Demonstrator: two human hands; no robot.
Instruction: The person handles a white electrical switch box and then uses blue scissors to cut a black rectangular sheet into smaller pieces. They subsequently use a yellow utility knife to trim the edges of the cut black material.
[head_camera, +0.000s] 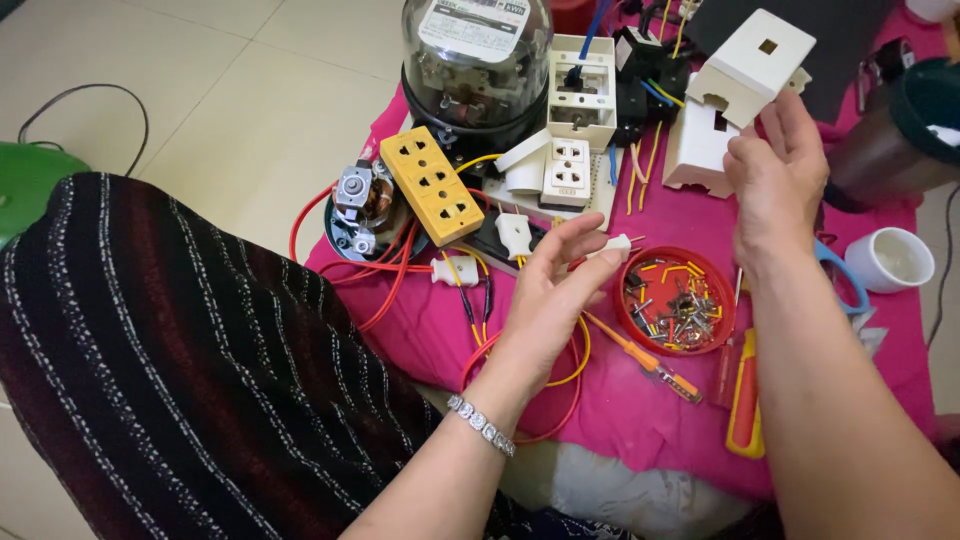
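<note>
On the pink cloth (640, 420) spread over the low surface there's a whole pile of electrical bits. Up top sits a round glass-domed meter (476, 62) with a white rectangular label plate inside its dome, black base underneath. Just in front of it lies a yellow 3-outlet socket strip (432, 185), tilted, with a small motor (360, 205) and red wires (390, 270) just beside it.

The right hand (775, 175) is raised and grasping a white square cover box (752, 62) with a small square hole in its top face, fingers pinching its lower edge. It's held in the air just above another white casing (695, 150) that rests on the cloth.

The left hand (550, 300) is loosely curled, palm up, with fingers half open. Its fingertips are at a small white plug piece (615, 245), though I can't tell whether it's really gripped or just touched. There's a silver bracelet (482, 425) on that wrist.

Between the 2 hands sits a round red dish (630, 305) full of little screws and wire offcuts. Near it lie an orange screwdriver (645, 365) and a red and yellow-handled tool (744, 400). A white socket plate (568, 168) sits behind, and a white cup (893, 258) is off to the right.
</note>
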